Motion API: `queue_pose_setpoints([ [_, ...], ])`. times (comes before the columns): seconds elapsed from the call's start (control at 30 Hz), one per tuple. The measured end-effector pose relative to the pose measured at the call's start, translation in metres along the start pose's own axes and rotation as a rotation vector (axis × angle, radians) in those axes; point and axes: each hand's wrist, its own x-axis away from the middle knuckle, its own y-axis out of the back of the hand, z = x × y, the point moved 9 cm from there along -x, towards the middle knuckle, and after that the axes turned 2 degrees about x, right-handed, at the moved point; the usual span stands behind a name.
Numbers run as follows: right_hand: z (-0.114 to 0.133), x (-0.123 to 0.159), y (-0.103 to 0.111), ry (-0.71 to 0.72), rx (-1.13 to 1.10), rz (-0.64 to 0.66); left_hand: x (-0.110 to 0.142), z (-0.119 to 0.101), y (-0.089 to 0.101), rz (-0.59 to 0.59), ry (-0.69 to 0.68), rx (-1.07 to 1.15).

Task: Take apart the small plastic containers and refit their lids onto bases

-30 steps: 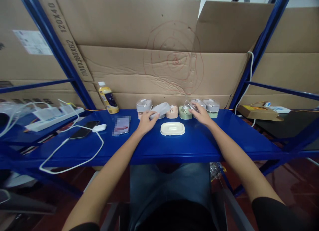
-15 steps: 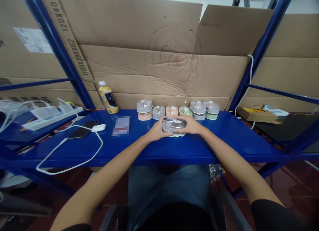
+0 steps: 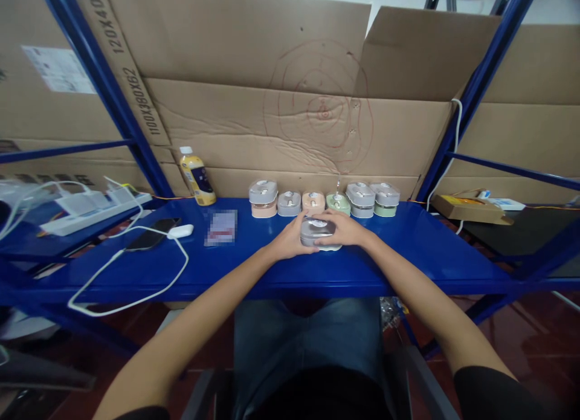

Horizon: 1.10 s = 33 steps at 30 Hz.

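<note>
A small box with a clear grey lid (image 3: 318, 229) sits on a cream base on the blue shelf (image 3: 281, 272), near its middle. My left hand (image 3: 288, 239) grips its left side with curled fingers. My right hand (image 3: 344, 228) wraps its right side and top edge. Behind them runs a row of several small lidded boxes (image 3: 324, 200) in pink, grey, peach and green, close to the cardboard wall.
A yellow drink bottle (image 3: 196, 178) stands at the back left. A blurred card (image 3: 220, 227), a dark phone (image 3: 147, 237), a white charger with a looping cable (image 3: 131, 275) and a power strip (image 3: 86, 208) lie to the left. Blue rack posts (image 3: 471, 93) frame the shelf; a flat box (image 3: 466, 203) lies right.
My left hand brought the clear lid from the back row onto the cream base. My right hand left the row and joined it; both now press the closed box.
</note>
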Motion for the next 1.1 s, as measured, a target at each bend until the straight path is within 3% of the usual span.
queue_pose_setpoints([
  [0.23,0.003,0.000,-0.006,-0.013,0.024,0.029,0.001,0.008,-0.002,0.043,0.077,-0.018],
  [0.87,0.001,0.005,-0.012,-0.019,-0.024,0.084,-0.002,0.019,0.003,0.018,0.058,0.050],
  [1.0,-0.011,0.009,-0.011,0.012,-0.081,0.105,-0.003,0.023,0.010,-0.021,0.062,0.067],
  [1.1,-0.018,0.008,0.004,-0.005,-0.055,0.019,-0.005,0.022,0.017,-0.115,0.009,0.154],
])
